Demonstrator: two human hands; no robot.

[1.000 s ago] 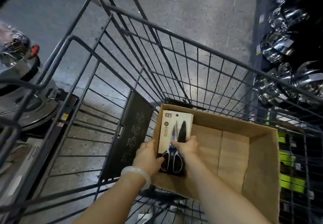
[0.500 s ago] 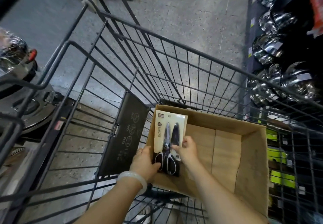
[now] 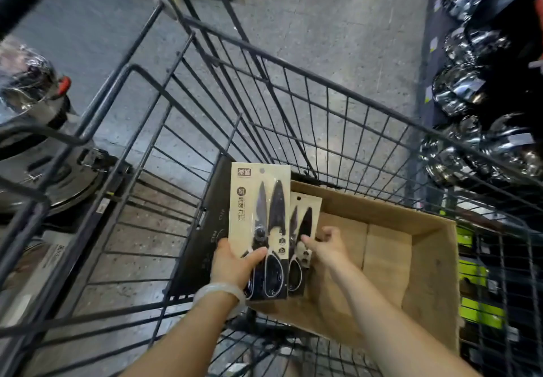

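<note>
My left hand [image 3: 232,265] grips a carded pack of kitchen scissors [image 3: 258,200] by its lower end, thumb across the front, and holds it raised over the left edge of an open cardboard box [image 3: 426,259]. A second, matching scissors pack [image 3: 305,209] lies inside the box against its left wall. Just to the right of it, my right hand [image 3: 329,250] hovers with its fingers loosely bent, the forefinger reaching over that pack's lower part. A pale bangle circles my left wrist.
The box sits in a black wire shopping cart [image 3: 293,68], with a flat black panel [image 3: 202,247] standing to its left. Shiny steel pots [image 3: 458,91] fill shelves on the right. Large metal cookware [image 3: 44,165] stands on the left, outside the cart. Grey floor lies ahead.
Both hands held what looked like one pack low in the box. Now my left hand has lifted a pack up and left, a second pack shows in the box, and my right hand has let go.
</note>
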